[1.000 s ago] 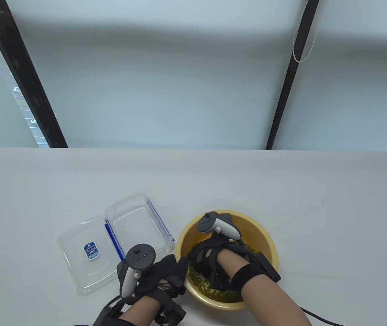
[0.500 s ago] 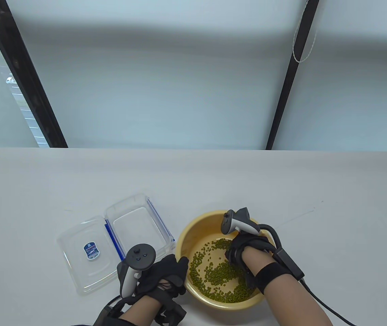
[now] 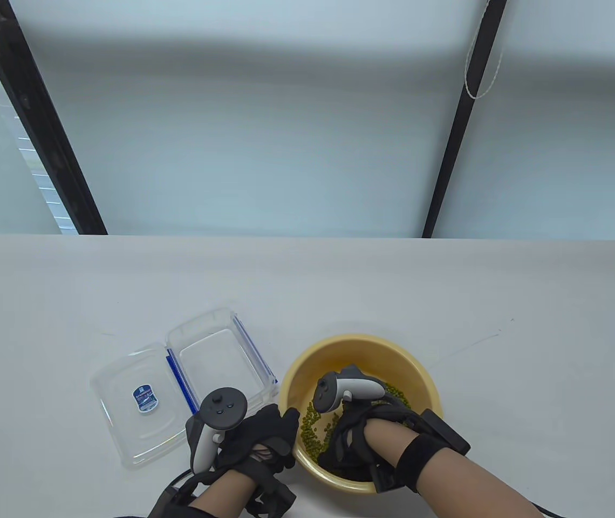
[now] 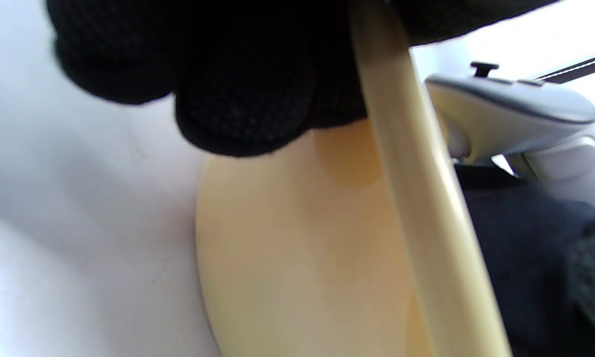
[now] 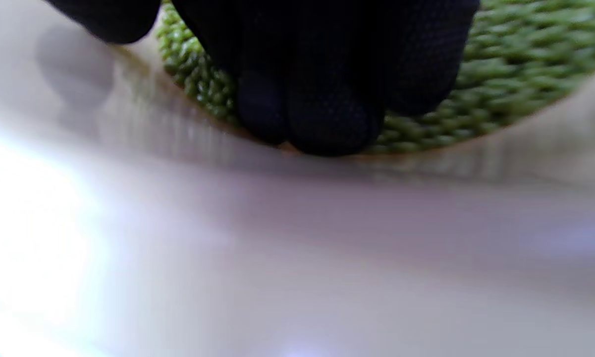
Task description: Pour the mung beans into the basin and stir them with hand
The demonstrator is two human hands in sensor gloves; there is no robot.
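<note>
Right hand (image 3: pixel 359 437) sits among mung beans (image 3: pixel 313 429) in the basin (image 3: pixel 421 377); left hand (image 3: pixel 264 437) grips its rim.

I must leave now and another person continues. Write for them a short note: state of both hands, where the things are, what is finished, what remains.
Left hand: grips the yellow basin at its left rim, steadying it.
Right hand: inside the basin, fingers down in the mung beans, holding nothing.
Clear container: open and empty on the table, left of the basin, lid lying flat.
Done: the pouring.
Left: go on stirring by hand.
</note>
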